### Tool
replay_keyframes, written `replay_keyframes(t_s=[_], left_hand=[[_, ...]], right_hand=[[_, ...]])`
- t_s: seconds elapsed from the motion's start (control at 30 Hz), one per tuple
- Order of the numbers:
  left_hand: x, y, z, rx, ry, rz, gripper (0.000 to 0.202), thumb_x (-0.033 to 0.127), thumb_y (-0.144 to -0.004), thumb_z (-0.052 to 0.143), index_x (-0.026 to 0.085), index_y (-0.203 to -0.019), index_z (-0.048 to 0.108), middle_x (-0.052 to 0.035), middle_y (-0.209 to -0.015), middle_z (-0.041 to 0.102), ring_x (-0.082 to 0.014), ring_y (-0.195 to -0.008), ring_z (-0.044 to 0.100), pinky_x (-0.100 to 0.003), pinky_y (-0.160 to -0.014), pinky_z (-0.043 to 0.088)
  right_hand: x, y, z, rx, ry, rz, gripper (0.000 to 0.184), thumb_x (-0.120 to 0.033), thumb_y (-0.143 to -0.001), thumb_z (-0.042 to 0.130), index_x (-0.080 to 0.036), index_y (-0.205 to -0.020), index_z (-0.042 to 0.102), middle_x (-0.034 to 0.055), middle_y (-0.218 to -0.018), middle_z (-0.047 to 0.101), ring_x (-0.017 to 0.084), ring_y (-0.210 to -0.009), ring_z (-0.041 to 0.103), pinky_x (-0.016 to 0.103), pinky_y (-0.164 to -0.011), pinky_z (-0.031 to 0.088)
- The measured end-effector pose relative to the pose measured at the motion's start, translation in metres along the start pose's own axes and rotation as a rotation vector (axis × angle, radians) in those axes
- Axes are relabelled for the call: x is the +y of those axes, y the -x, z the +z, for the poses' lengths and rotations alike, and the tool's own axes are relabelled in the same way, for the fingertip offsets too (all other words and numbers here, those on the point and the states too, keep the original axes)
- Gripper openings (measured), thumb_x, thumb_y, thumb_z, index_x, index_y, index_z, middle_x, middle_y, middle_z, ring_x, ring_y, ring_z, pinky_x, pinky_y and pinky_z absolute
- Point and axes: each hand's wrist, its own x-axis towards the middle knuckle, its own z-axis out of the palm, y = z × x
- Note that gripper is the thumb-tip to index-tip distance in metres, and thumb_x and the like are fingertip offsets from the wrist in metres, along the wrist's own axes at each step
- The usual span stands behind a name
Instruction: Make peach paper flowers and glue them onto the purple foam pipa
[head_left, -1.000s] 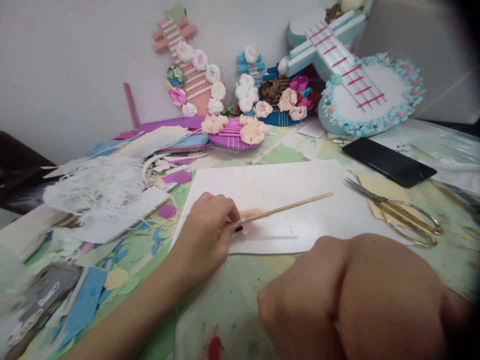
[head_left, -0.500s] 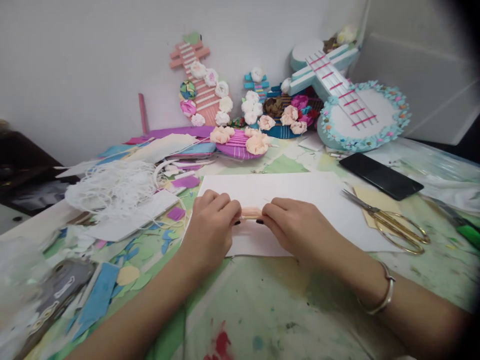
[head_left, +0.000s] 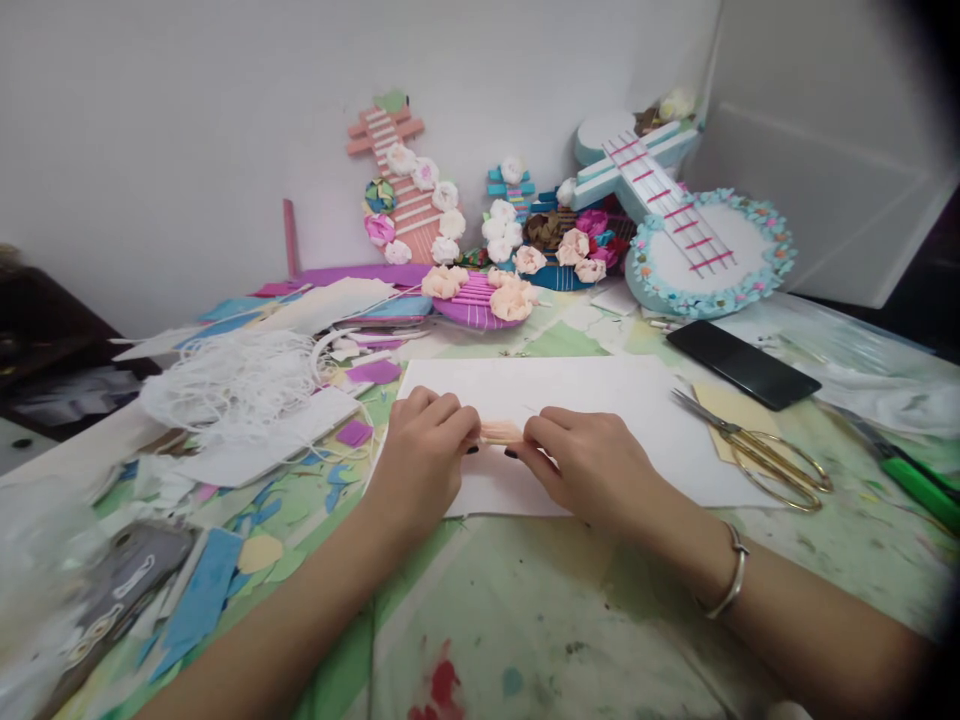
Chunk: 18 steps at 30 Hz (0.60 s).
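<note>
At the centre of the frame, the left hand [head_left: 424, 440] pinches one end of a peach strip of paper [head_left: 501, 430], fingers closed narrowly; a thin stick [head_left: 502, 441] shows along the strip's lower edge. To its right, the right hand [head_left: 585, 455] has come in from the lower right, where a second ago it hung close to the camera, and now pinches the other end. The stick, then jutting out freely from the left hand, is mostly hidden between the two, so the piece looks to be under control from both ends rather than one. It sits just above or on a white sheet [head_left: 637, 420]; I cannot tell whether it touches. Around this, from the left: a dark cabinet [head_left: 52, 350] at the left edge, a grey case [head_left: 120, 590] and paper scraps at lower left, a tangle of white cord [head_left: 236, 380] at mid-left, and a pink instrument-shaped craft [head_left: 412, 190] against the pale wall [head_left: 150, 150]. A purple craft [head_left: 484, 312] with peach flowers lies at upper centre, above a green, paint-marked table cover [head_left: 465, 580]. Farther right are a pale blue craft [head_left: 705, 250] at upper right, a black phone [head_left: 742, 363], gold-handled scissors [head_left: 757, 450] and a green-handled tool [head_left: 919, 490] near the right edge.
</note>
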Motion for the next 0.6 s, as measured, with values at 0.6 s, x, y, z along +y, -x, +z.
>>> replay_keyframes(t_s=[0.6], left_hand=[[-0.0013,-0.0037,-0.0045,0.003,0.277,-0.224,0.036,0.011,-0.075,0.062,0.02,-0.107,0.048,-0.0011,-0.082,0.062,-0.021,-0.083,0.056,-0.036,-0.076,0.042]], right_hand=[[0.0084,-0.0024,-0.0003,-0.052,-0.109,0.042,0.033,-0.034,-0.091,0.046,-0.016,-0.069,0.06,0.0007,-0.063,0.06,0.009,-0.054,0.046,0.026,-0.052,0.02]])
